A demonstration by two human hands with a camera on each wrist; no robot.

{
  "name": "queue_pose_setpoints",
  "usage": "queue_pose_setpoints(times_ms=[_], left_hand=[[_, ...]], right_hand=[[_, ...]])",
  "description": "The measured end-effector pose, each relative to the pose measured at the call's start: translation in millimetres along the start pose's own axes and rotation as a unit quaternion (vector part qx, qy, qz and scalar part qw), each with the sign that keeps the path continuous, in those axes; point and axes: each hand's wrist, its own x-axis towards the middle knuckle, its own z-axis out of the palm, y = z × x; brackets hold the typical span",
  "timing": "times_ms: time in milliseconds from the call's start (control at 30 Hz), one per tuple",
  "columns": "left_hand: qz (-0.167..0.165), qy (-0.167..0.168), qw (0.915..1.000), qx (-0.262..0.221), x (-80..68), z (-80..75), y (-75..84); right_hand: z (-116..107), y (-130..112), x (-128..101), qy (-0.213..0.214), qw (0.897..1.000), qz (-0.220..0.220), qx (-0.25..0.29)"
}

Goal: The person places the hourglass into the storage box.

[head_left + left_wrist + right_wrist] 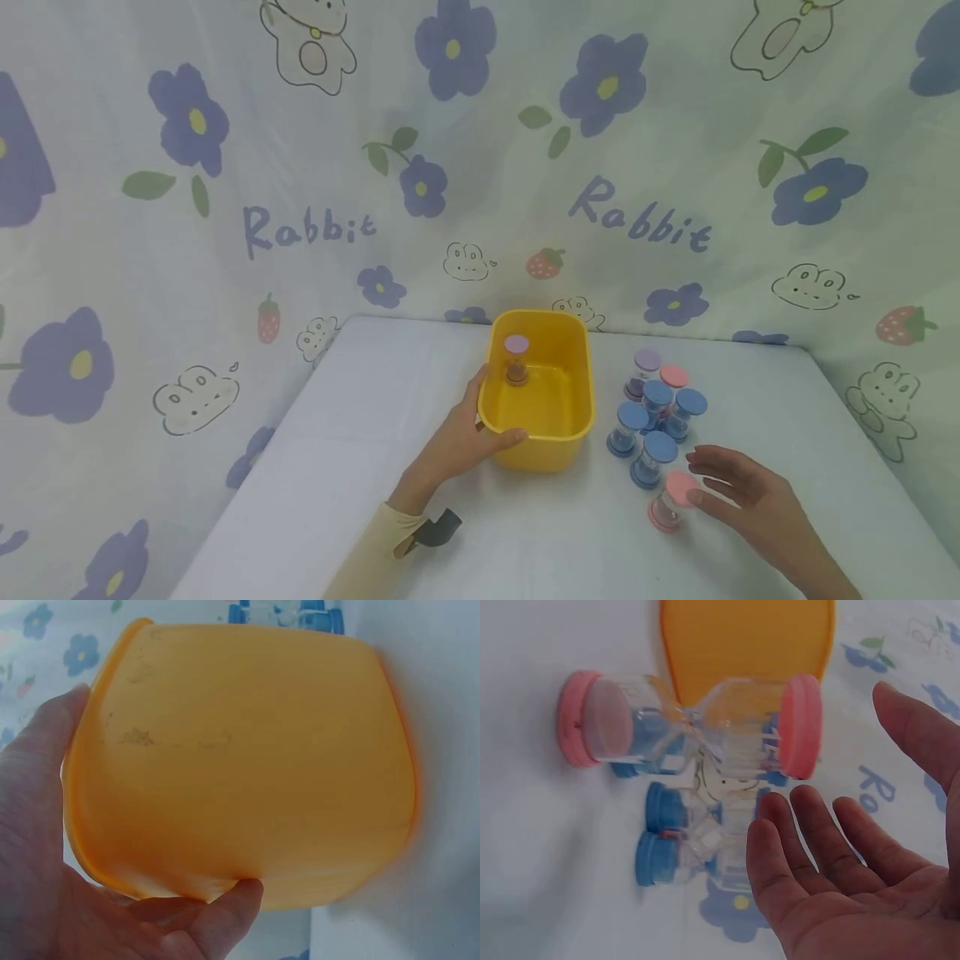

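Observation:
A yellow plastic bin (534, 454) stands on the table, and my left hand (456, 442) grips its near left corner, thumb over the front rim and fingers along the outer side. Inside the bin a sand timer with a light purple cap (516, 360) stands upright. My right hand (757, 504) is beside the nearest pink sand timer (672, 502), fingers spread and loosely bent. In the right wrist view a gap shows between this hand (855, 877) and the timer's pink cap (802, 726); nothing is held there.
Right of the bin stand several blue sand timers (659, 460) close together. Behind them are a purple-capped timer (643, 374) and another pink-capped one (674, 377). A white table (360, 433) lies beneath, with a patterned cloth (480, 150) hanging behind it.

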Motion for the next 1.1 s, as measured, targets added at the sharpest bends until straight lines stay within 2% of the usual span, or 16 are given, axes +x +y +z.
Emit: queue_pose_setpoints(times_ms=[233, 467, 733, 1100], left_hand=[[-0.001, 0.001, 1.0000, 0.004, 0.2, 0.5, -0.6], [0.000, 0.003, 1.0000, 0.004, -0.2, -0.2, 1.1], [0.006, 0.002, 1.0000, 0.008, 0.8, 0.0, -2.5], [0.019, 0.002, 0.9998, 0.009, 0.5, 0.1, -3.4]], right_hand=[[10, 5, -1, -0.028, 0.998, 0.052, -0.026], [14, 5, -1, -0.050, 0.994, 0.096, -0.016], [16, 7, -2, -0.049, 0.991, 0.121, -0.006], [17, 9, -3, -0.042, 0.991, 0.125, 0.003]])
